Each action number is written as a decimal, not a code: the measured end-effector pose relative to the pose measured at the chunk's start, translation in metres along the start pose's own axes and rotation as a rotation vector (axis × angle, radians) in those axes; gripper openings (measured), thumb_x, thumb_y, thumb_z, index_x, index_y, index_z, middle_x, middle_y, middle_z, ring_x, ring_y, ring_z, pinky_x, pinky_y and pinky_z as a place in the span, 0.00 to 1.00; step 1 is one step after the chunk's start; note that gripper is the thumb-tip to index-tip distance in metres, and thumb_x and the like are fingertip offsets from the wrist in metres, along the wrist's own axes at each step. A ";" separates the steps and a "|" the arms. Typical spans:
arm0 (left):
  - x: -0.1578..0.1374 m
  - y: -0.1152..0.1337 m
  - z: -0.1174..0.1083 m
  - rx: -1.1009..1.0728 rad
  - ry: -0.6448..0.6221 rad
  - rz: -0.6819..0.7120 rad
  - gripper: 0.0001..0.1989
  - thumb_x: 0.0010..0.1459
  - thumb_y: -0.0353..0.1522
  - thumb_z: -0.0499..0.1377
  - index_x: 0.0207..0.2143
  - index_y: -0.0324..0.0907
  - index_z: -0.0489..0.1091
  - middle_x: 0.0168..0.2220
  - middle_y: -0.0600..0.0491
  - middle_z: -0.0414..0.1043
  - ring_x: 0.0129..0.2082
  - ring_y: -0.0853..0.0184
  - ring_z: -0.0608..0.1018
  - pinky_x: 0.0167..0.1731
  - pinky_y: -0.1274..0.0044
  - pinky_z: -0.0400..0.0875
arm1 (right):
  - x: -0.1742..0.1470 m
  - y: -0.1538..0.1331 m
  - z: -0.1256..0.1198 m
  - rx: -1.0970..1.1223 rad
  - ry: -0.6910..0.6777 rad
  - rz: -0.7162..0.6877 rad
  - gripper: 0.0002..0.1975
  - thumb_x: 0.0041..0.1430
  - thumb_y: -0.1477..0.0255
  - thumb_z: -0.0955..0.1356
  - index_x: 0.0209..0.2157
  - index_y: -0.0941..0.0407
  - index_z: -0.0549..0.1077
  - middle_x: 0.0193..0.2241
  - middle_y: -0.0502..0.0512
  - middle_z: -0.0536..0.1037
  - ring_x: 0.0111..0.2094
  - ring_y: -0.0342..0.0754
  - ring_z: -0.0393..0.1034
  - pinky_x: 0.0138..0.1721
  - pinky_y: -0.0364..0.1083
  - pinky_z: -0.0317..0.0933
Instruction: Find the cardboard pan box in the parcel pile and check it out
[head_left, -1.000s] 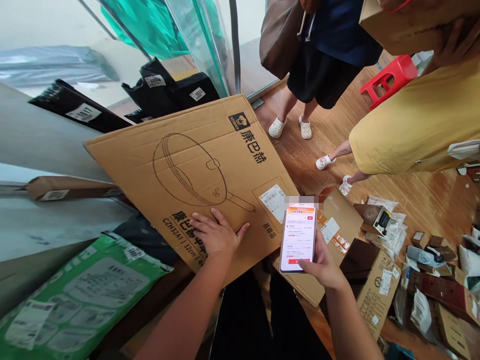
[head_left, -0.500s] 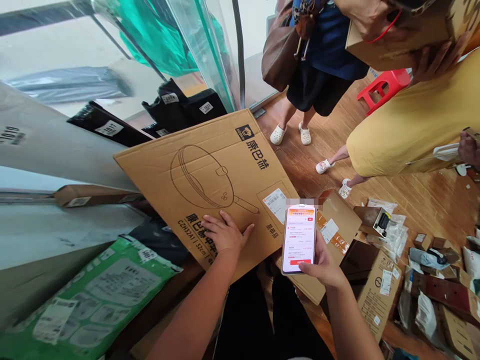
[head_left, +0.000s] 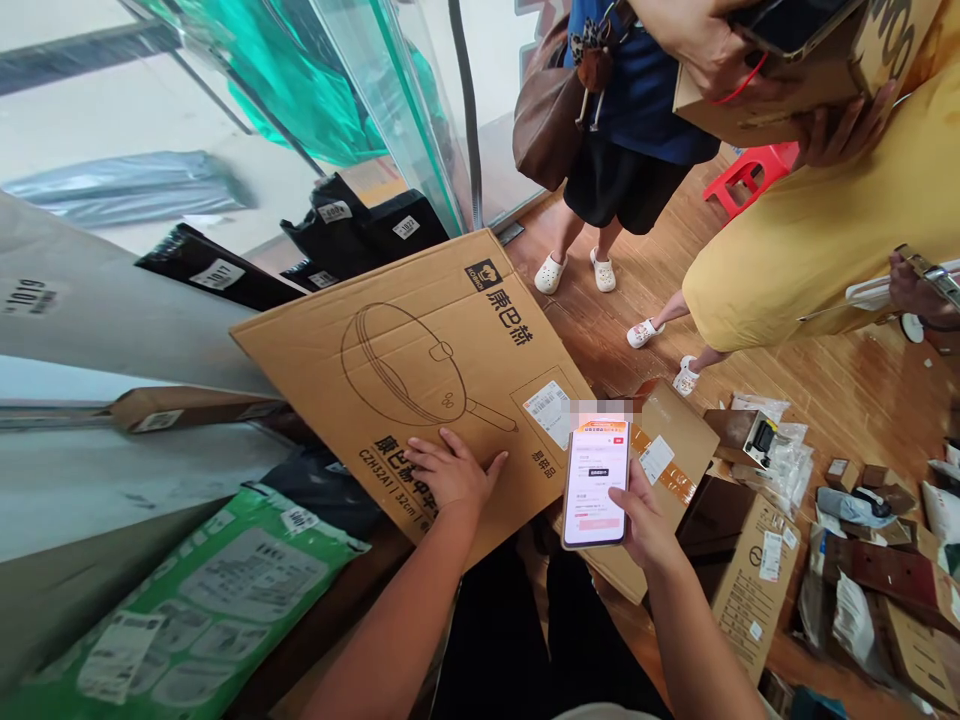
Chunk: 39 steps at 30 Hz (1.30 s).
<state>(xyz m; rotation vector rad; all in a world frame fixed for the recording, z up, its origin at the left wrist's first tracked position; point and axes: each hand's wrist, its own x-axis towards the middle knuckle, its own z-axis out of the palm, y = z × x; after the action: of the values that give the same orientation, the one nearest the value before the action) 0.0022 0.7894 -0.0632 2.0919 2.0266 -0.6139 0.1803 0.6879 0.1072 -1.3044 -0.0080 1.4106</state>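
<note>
Left hand lies spread on the box; right hand pinches the phone, near right; green parcel lies near left.

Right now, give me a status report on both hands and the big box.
Left hand open, resting on cardboard box. Right hand holding phone. Phone hides one box corner from view.

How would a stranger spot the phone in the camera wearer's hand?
Find the large cardboard box printed with a pan drawing. In front of its lower right edge, the wearer's right hand holds the smartphone. Unlike the dark phone at the picture's top, this one glows brightly.
</note>
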 end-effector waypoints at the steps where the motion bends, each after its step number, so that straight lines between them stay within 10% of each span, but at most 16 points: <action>1: 0.000 0.000 0.001 -0.006 0.003 0.001 0.53 0.63 0.52 0.54 0.69 0.15 0.40 0.65 0.07 0.43 0.66 0.25 0.56 0.57 0.52 0.61 | 0.001 0.001 0.002 0.009 0.034 -0.002 0.26 0.40 0.61 0.81 0.42 0.50 0.75 0.39 0.50 0.84 0.37 0.49 0.78 0.36 0.46 0.73; 19: -0.002 -0.002 0.003 -0.036 0.032 0.009 0.53 0.62 0.53 0.53 0.69 0.16 0.40 0.65 0.07 0.43 0.67 0.26 0.56 0.57 0.51 0.61 | 0.020 0.011 0.003 0.067 0.409 0.070 0.29 0.38 0.48 0.78 0.36 0.54 0.75 0.29 0.52 0.84 0.31 0.51 0.77 0.34 0.48 0.71; 39: -0.005 0.000 -0.006 -0.113 0.022 0.004 0.54 0.62 0.51 0.57 0.69 0.15 0.40 0.65 0.07 0.41 0.67 0.24 0.54 0.57 0.49 0.61 | 0.020 0.013 0.000 0.110 0.407 0.080 0.30 0.38 0.47 0.77 0.38 0.54 0.76 0.32 0.53 0.84 0.36 0.53 0.78 0.37 0.49 0.71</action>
<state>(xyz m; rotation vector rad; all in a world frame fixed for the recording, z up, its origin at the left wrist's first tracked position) 0.0031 0.7869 -0.0552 2.0467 2.0176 -0.4654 0.1769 0.6973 0.0855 -1.4900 0.3931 1.1714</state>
